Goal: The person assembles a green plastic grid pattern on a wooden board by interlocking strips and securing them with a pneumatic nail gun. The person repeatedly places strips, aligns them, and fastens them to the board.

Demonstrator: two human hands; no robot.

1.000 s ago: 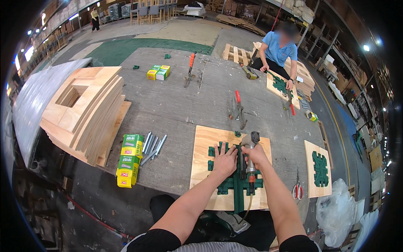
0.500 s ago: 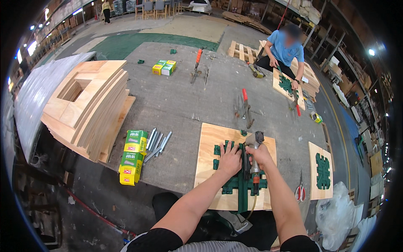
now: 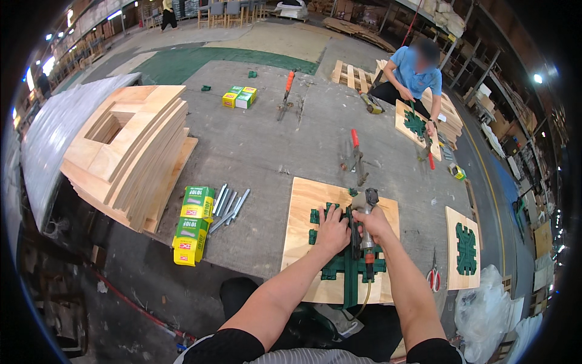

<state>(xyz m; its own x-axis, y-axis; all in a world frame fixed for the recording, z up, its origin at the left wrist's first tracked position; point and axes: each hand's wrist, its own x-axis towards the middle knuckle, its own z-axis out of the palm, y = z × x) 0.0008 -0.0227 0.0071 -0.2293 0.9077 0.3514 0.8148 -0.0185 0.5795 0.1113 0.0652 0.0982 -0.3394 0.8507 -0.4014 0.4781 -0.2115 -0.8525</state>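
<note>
A pale plywood board (image 3: 297, 230) lies flat at the table's near edge, with woven dark-green webbing straps (image 3: 350, 284) across its middle. My left hand (image 3: 333, 233) rests on the webbing, fingers extended and somewhat spread. Just to its right, my right hand (image 3: 378, 224) is wrapped round the grip of a pneumatic staple gun (image 3: 371, 198), held over the straps. A thin air hose (image 3: 367, 295) runs from the tool toward my lap. The gun's nose and the spot it meets are hidden by the tool and my hands.
Yellow-green boxes (image 3: 193, 233) and staple strips (image 3: 229, 206) lie left, near stacked wooden frames (image 3: 145, 142). Ahead are red-handled clamp tools (image 3: 357, 155). Right are scissors (image 3: 433, 276) and another webbed board (image 3: 451, 242). A co-worker (image 3: 417, 76) in blue handles a webbed board across the table.
My hands and the staple gun stay in nearly the same place. Across the table, the co-worker's hands have shifted slightly. A distant walking person has moved to the right.
</note>
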